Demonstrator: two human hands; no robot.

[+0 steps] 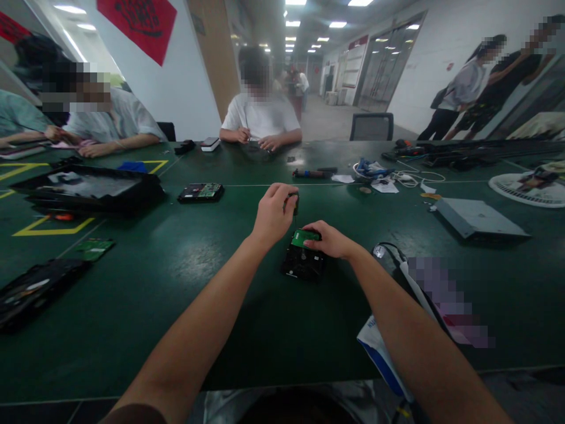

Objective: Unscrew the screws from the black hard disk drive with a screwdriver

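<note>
Small black hard drive (303,263) flat on dark green table (176,306), green circuit board (303,237) upward, clasped at far edge by pressed-together right hand (331,239) fingers, slim screwdriver (295,205) pinched upright in left hand (274,215) just above it — probably dense and rigid, board fragile, best gripped by metal sides.

One head-worn view, looking forward and down across the desk (176,306)
The camera sits at the person's head by the near desk edge, facing the far side where another person (260,115) sits with a corridor (309,76) behind; the left hand (273,215) and right hand (331,240) reach in from below and lie nearest, at mid-frame, with the drive (303,262) and screwdriver (295,203); the wide lens bends the edges
</note>
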